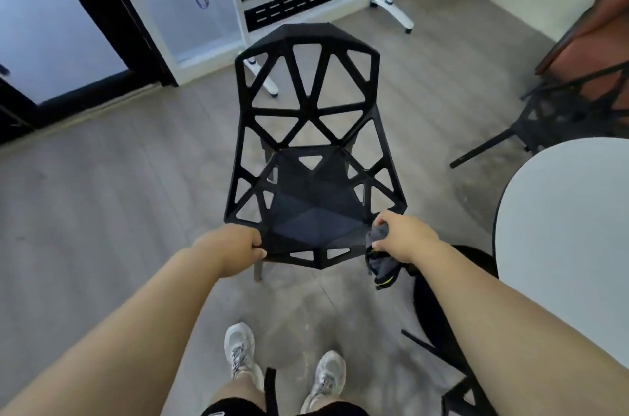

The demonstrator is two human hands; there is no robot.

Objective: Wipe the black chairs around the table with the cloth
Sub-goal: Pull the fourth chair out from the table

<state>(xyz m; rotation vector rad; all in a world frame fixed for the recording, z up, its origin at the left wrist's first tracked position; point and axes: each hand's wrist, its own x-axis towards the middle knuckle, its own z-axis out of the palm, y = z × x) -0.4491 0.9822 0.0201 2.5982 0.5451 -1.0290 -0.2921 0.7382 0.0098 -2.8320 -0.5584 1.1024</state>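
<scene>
Gripping black plastic lattice chair (308, 143) front edge: left hand (235, 247) curled; right hand (405, 238) also clutching dark grey cloth (377, 255).

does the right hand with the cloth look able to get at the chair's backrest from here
Probably, with a lean: the right hand grips the cloth at the front of the seat, and nothing lies between it and the backrest.
</scene>
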